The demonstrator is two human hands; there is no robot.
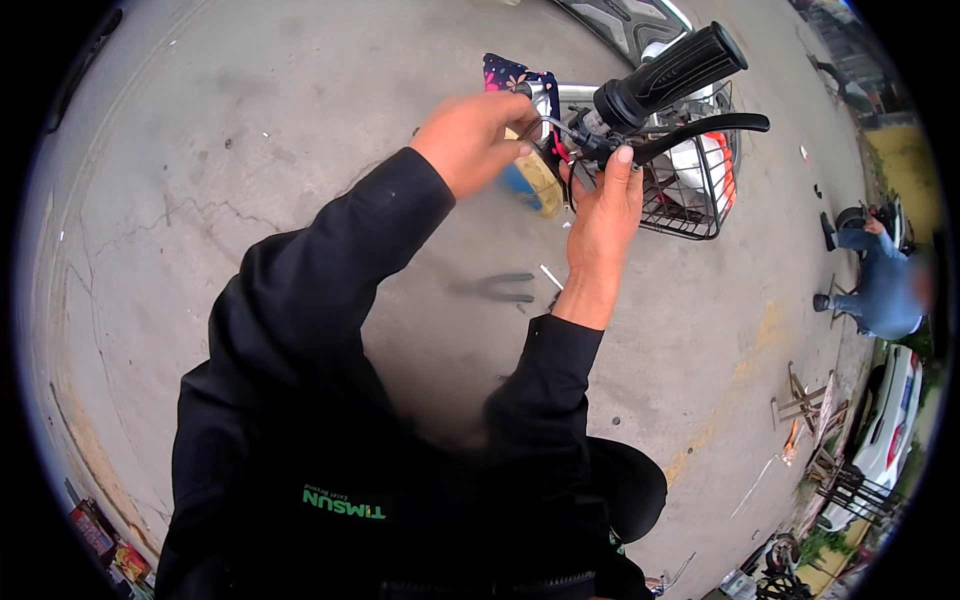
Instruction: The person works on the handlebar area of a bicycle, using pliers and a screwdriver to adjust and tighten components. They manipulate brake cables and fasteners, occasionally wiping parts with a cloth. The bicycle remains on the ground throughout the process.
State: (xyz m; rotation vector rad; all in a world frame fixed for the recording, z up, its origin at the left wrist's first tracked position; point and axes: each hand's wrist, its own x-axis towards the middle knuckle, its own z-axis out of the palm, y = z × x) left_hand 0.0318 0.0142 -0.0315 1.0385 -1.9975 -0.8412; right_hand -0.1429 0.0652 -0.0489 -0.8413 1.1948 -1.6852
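A vehicle's handlebar end with a black rubber grip (678, 70) and a curved black brake lever (715, 126) is at the upper middle. My left hand (470, 140) pinches at a thin cable (548, 122) beside the lever's mount, its fingertips partly hidden. My right hand (602, 220) holds the lever's mount (596, 143) from below, thumb up. Behind them are a black wire basket (678, 220) with white and orange items, a floral navy cloth (500, 70) and a worn yellow-and-blue object (542, 192).
Tools (505, 287) lie on the concrete ground below my hands. At right, another person (880, 300) in blue sits beside a two-wheeler, with a white car (895, 410) and folded wooden frames (800, 400) nearby. Colourful boxes (92, 530) stand at lower left.
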